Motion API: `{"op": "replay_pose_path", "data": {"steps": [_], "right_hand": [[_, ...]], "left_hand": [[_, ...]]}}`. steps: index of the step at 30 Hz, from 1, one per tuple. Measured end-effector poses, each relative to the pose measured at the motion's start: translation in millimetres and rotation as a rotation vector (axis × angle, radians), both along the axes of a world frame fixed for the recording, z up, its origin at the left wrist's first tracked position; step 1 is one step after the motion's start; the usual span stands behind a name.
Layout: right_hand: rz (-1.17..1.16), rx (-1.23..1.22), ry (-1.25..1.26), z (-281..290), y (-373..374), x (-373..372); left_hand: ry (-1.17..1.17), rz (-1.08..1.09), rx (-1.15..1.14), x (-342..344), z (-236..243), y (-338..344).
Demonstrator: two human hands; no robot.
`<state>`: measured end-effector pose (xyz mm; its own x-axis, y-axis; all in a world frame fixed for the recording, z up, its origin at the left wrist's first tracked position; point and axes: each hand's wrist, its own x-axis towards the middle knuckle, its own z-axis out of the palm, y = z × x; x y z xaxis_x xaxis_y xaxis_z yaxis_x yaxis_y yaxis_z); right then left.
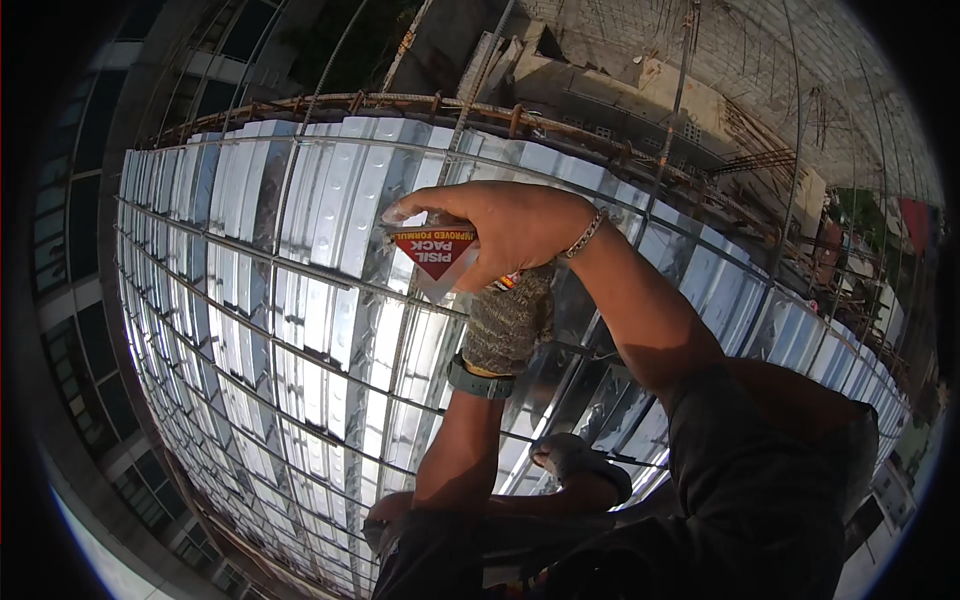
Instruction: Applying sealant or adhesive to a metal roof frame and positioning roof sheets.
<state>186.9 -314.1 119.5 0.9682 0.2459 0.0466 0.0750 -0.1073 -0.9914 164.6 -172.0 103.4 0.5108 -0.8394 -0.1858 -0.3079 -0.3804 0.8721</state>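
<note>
My right hand point(520, 225), bare with a chain bracelet at the wrist, curls its fingers and thumb round a clear plastic packet point(438, 254). A red diamond-shaped label shows on the packet, its print upside down. Just below it is my left hand point(508, 320), in a grey-brown knitted glove, with a dark watch point(481, 378) at the wrist. The right hand covers the left fingers, so their grip is hidden. A small orange and black patch shows between the two hands; I cannot make out what it belongs to.
Under me lies shiny corrugated metal decking point(330, 200), crossed by a grid of steel rebar point(340, 278). Rusty bars point(517, 120) run along the far edge, and upright rods rise there. My foot in a sandal point(575, 465) rests on the decking. Concrete structures stand beyond.
</note>
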Motion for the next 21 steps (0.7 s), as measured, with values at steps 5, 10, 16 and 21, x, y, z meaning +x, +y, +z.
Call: {"op": "replay_pose_path", "data": {"steps": [5, 10, 16, 21], "right_hand": [[-0.609, -0.205, 0.108, -33, 59, 1], [-1.012, -0.200, 0.267, -58, 71, -11], [-0.223, 0.775, 0.305, -38, -16, -33], [0.391, 1.270, 0.054, -80, -11, -7]], "left_hand": [[-0.756, 0.199, 0.303, 20, -89, 26], [0.116, 0.727, -0.067, 9, -81, 18], [-0.133, 0.110, -0.030, 28, -14, 9], [1.467, 0.142, -0.374, -1, 4, 2]]}}
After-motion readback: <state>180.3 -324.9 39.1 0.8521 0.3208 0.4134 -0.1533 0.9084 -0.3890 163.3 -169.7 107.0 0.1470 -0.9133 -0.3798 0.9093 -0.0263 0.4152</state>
